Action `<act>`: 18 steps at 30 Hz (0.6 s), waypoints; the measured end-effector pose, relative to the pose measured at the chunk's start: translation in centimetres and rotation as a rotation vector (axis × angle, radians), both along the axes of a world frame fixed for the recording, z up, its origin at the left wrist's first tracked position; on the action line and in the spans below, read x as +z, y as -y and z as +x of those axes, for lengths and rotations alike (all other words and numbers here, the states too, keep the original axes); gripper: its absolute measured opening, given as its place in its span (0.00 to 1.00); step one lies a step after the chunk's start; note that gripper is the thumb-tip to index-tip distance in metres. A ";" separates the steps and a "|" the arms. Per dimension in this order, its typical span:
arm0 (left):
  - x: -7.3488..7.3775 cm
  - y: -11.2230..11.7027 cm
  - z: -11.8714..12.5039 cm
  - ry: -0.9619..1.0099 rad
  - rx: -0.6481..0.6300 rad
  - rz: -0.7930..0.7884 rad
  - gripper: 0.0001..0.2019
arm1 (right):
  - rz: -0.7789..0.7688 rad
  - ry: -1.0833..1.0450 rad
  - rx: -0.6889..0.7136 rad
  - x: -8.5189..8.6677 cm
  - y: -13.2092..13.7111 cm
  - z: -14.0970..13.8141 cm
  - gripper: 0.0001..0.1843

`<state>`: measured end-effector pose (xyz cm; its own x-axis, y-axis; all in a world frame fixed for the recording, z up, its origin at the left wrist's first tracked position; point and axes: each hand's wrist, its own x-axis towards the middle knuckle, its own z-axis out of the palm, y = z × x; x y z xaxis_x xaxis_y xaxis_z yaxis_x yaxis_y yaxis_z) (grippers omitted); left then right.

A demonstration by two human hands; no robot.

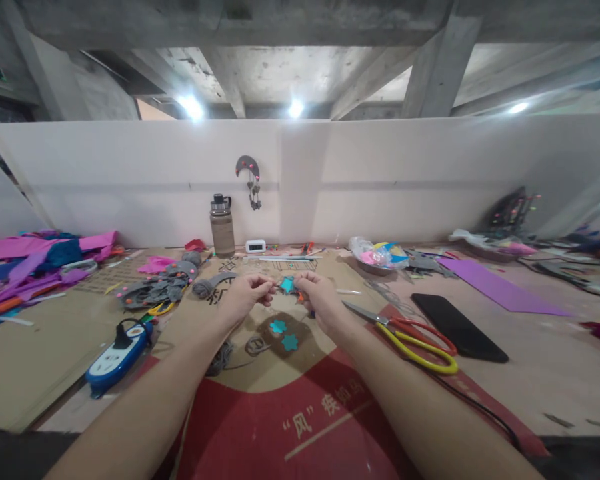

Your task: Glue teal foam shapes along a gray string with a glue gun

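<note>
My right hand [321, 298] pinches a teal star-shaped cutout [287, 285] by its right side, above the cardboard. Under those fingers shows a small orange bit [301, 298], too small to name. Just left of the star, my left hand [247, 298] has thumb and fingertips pressed together; what they hold, if anything, is too fine to see. Below the hands, two more teal stars, an upper star [279, 327] and a lower star [290, 343], lie flat on the cardboard sheet [260, 380]. Grey yarn [255, 345] sits in a loose coil left of them.
Scissors [415, 337] with red and yellow handles and a black phone [457, 327] lie right of my right forearm. A power strip [117, 360] lies left. Behind stand a bottle [222, 227] and a small white clock [255, 247]. A grey felt moon [247, 167] hangs on the partition.
</note>
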<state>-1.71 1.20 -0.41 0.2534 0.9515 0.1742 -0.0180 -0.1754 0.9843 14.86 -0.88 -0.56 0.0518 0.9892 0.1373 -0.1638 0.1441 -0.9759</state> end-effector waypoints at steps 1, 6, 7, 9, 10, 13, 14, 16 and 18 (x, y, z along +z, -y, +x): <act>0.0 -0.1 -0.1 -0.003 0.002 0.002 0.15 | 0.000 0.001 -0.002 0.0 0.0 0.0 0.08; 0.2 -0.2 -0.4 -0.055 0.015 0.038 0.14 | -0.016 -0.012 -0.020 0.3 0.2 0.0 0.08; 0.3 -0.1 -0.4 -0.058 0.025 0.037 0.15 | -0.016 -0.019 -0.021 0.5 0.4 0.0 0.08; 0.6 0.1 -0.4 -0.044 0.035 0.008 0.18 | -0.003 -0.052 -0.016 1.0 0.7 0.2 0.08; 0.8 0.2 -0.3 -0.037 0.025 -0.027 0.20 | 0.009 -0.082 -0.014 1.2 0.9 0.4 0.08; 1.4 1.0 0.0 -0.042 -0.060 -0.098 0.25 | 0.047 -0.196 -0.002 2.1 1.3 0.9 0.10; 1.6 1.3 0.1 -0.054 -0.130 -0.101 0.26 | 0.061 -0.239 0.007 2.4 1.5 1.0 0.10; 1.8 2.1 0.4 -0.052 -0.285 -0.106 0.25 | 0.095 -0.317 0.021 2.9 1.7 1.3 0.11; 1.9 2.9 0.7 -0.048 -0.510 -0.147 0.25 | 0.130 -0.366 0.025 3.3 1.8 1.6 0.11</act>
